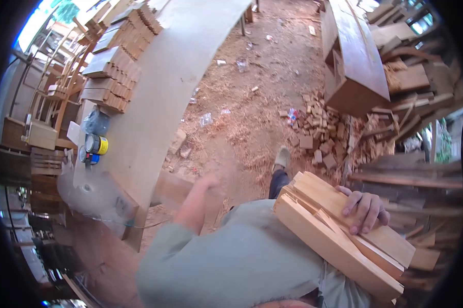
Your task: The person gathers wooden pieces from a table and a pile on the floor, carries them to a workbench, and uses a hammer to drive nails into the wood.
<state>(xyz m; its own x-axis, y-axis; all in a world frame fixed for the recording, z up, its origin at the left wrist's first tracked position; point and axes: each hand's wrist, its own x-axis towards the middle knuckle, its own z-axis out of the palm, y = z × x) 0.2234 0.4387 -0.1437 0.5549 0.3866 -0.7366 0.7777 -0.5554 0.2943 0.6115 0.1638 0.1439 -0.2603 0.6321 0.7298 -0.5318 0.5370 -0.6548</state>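
My right hand has its fingers curled over a bundle of pale wooden boards and holds them slantwise against my body. The boards are smooth, of similar length, and lie face to face with narrow gaps between them; notches show at one end. The palm and forearm are hidden behind the bundle. My left hand hangs forward of my green sleeve, over the littered floor, smeared by motion. Nothing shows clearly in it, and its fingers are not distinct.
A long table runs along the left, bearing stacked wooden pieces and paint cans. A wooden cabinet stands at the right. Wood offcuts are heaped on the dirt floor, beside piled planks.
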